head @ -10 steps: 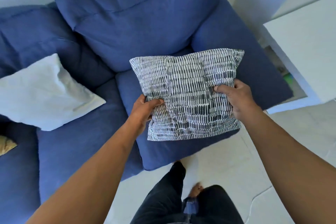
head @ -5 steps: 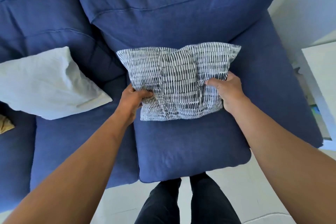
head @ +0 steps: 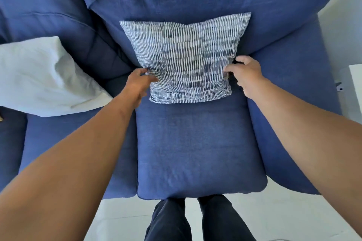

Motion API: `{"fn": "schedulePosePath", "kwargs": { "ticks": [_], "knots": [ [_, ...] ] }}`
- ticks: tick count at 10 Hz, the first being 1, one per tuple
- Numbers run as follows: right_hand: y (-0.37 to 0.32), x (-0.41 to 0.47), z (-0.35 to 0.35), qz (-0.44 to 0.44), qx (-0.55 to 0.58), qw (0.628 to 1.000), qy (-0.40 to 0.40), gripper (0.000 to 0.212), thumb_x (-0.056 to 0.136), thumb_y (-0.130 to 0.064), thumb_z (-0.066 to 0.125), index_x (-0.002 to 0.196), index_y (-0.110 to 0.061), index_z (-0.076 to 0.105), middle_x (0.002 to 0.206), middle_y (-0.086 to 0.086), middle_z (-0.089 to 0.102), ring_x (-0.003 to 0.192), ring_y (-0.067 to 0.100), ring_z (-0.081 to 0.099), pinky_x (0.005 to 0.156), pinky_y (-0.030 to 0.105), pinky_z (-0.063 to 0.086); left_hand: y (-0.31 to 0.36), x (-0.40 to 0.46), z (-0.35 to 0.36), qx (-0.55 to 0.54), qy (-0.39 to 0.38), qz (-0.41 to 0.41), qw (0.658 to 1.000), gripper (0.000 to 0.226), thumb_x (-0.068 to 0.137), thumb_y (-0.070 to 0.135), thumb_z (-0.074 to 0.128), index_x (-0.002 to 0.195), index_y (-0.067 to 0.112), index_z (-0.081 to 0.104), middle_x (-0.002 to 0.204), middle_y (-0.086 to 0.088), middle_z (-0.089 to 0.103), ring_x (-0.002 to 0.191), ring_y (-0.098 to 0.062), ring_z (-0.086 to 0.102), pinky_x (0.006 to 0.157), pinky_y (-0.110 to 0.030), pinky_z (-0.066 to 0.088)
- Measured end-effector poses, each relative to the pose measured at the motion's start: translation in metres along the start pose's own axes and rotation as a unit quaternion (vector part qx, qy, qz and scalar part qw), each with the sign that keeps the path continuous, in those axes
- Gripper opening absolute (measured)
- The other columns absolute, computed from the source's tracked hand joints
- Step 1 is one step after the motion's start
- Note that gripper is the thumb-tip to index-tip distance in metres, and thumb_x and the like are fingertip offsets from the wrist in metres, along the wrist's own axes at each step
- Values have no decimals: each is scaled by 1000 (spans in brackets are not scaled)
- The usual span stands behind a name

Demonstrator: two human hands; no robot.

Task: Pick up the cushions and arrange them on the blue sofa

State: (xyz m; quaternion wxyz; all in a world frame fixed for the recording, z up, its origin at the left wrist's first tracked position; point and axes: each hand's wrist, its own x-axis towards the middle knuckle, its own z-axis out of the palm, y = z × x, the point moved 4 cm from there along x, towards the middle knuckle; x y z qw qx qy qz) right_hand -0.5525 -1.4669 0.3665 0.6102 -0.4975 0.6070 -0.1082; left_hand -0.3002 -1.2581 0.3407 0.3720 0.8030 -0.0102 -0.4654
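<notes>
A cushion with a blue-and-white dashed pattern [head: 186,58] stands on the right seat of the blue sofa [head: 195,143] and leans on the back cushion. My left hand [head: 137,82] pinches its lower left edge between thumb and fingers. My right hand [head: 246,73] is at its lower right edge with the fingers apart; only the thumb tip touches the fabric. A plain white cushion [head: 45,76] lies tilted on the seat to the left, against the sofa back.
The sofa's right armrest [head: 293,84] runs beside my right arm. A white table edge [head: 355,84] shows at far right. The pale floor [head: 117,219] and my dark-trousered legs [head: 195,221] are below the seat's front edge.
The patterned cushion went from held above the seat's front to resting on the seat against the back cushion. I have leaned in closer, and my right hand has loosened its grip.
</notes>
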Motion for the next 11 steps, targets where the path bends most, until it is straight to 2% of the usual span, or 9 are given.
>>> {"fn": "schedulePosePath", "kwargs": {
  "ticks": [2,3,4,5,6,7,8,9,11],
  "knots": [
    [-42,21,-4,-26,90,995,18,87,85,-27,83,157,-9,36,137,3,54,124,21,53,105,41,46,54,13,-23,-110,105,49,987,49,79,29,72,123,12,60,108,-4,64,96,-22,58,76,-36,47],
    [-58,28,3,-25,60,998,-1,74,87,-28,83,147,-6,46,129,-1,55,116,18,54,106,43,45,78,16,-19,-124,67,36,989,50,82,41,77,125,17,64,111,2,73,98,-17,69,79,-35,56],
    [-60,31,6,-31,23,999,-2,41,91,-14,79,128,-12,62,112,-2,61,98,17,60,102,42,52,83,14,-10,-84,48,73,993,24,90,29,78,108,16,70,98,1,76,87,-15,73,71,-33,60],
    [-57,34,-8,-65,50,996,41,19,89,-5,77,86,-22,68,92,-2,73,82,17,71,85,41,62,81,4,-11,-95,128,180,971,15,87,19,79,98,11,73,95,-3,79,84,-15,76,76,-31,65],
    [-50,35,-18,-63,54,995,64,19,89,-7,78,83,-21,67,94,1,75,87,20,72,88,44,62,72,1,-10,-98,142,189,967,32,81,27,83,103,6,72,102,-8,81,90,-20,78,78,-33,65],
    [-37,36,-17,-25,15,998,49,15,90,-18,79,90,-20,64,119,10,75,110,27,71,99,54,56,56,7,-10,-62,148,143,976,37,76,41,82,97,13,68,101,-6,78,89,-24,75,82,-41,63],
    [-36,35,-16,-22,7,999,36,13,93,-21,77,90,-22,64,114,4,75,104,20,71,99,52,56,51,7,-10,-62,153,129,978,36,80,43,78,97,18,61,101,-2,71,87,-19,67,83,-42,58],
    [-40,32,-17,-50,-7,998,30,21,95,-24,76,111,-14,68,100,-8,70,96,14,67,99,44,57,55,-2,-16,-44,140,126,981,46,81,50,74,111,17,64,110,-3,73,100,-21,71,94,-44,58],
    [-29,-11,-33,-108,-27,993,32,61,94,-30,75,147,-7,53,141,8,65,124,18,63,111,36,50,22,-56,-24,18,181,105,978,63,92,44,67,146,13,56,111,2,69,108,-23,69,94,-36,54]
  ]
}}
